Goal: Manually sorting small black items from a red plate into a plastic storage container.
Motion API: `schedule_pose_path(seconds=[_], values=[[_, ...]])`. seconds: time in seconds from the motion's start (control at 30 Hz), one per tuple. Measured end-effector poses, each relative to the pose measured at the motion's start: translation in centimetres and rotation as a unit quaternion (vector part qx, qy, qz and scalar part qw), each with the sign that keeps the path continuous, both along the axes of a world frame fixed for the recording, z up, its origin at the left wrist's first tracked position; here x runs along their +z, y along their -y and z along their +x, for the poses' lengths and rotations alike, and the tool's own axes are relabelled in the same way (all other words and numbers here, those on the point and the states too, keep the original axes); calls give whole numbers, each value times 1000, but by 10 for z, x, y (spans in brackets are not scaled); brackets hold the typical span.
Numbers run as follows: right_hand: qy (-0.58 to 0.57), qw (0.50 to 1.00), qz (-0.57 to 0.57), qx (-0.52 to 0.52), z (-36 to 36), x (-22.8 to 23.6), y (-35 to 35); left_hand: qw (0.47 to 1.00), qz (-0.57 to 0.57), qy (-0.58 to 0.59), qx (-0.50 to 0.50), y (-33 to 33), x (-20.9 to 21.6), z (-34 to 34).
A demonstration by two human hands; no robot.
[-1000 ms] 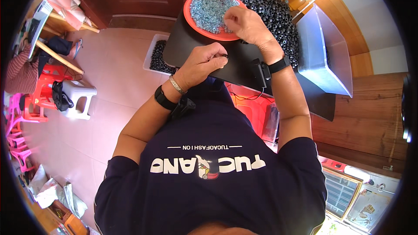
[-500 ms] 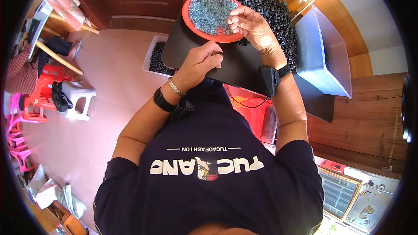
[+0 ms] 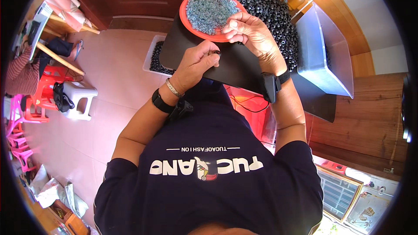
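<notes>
My left hand (image 3: 196, 63) is closed over the dark table, pinching a small black plastic piece (image 3: 217, 52) between thumb and forefinger. Up and to its right, my right hand (image 3: 251, 34) is also closed, its fingertips pressed together at the plate's near right rim. Whatever is in that pinch is too small to make out. Beneath and beyond those fingers lies a round red plate (image 3: 184, 21), heaped with small bluish-grey shiny pieces (image 3: 209, 12). A large pile of black ring-like plastic pieces (image 3: 278, 28) spreads to the right of the plate.
A translucent plastic bin (image 3: 311, 56) lies tipped on the table's right side. Left of the table, a white tub (image 3: 148, 63) of black pieces stands on the floor. Farther left are a white stool (image 3: 80, 98), red stools (image 3: 45, 85) and a seated person in striped clothing (image 3: 21, 74).
My right hand has shifted slightly left and down along the plate's rim, nearer to my left hand. My left hand has moved a little left, still pinching the black piece.
</notes>
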State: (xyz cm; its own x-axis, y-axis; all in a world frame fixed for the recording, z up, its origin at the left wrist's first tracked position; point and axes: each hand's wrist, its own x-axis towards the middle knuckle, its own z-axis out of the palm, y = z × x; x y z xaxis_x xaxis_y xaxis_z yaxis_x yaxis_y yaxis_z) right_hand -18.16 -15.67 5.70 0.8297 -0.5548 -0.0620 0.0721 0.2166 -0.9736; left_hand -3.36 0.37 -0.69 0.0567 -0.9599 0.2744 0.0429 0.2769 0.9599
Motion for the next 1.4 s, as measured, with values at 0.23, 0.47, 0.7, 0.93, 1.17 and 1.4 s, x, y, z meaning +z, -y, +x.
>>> schedule_pose_path(seconds=[0.23,0.47,0.7,0.93,1.17,1.4], values=[[-50,996,-67,27,-8,11,-36,997,-43,-32,57,0,-3,-7],[-77,991,-101,43,-6,5,-49,996,-64,-10,67,2,-9,-10],[-119,983,-135,27,-5,5,-50,992,-78,21,94,1,-7,-13],[-110,982,-154,-12,-5,7,-58,991,-78,36,100,3,-9,-12],[-112,986,-124,5,-8,8,-53,990,-61,64,108,-1,-7,-12],[-118,980,-161,2,-7,9,-61,986,-87,81,112,1,-6,-13]])
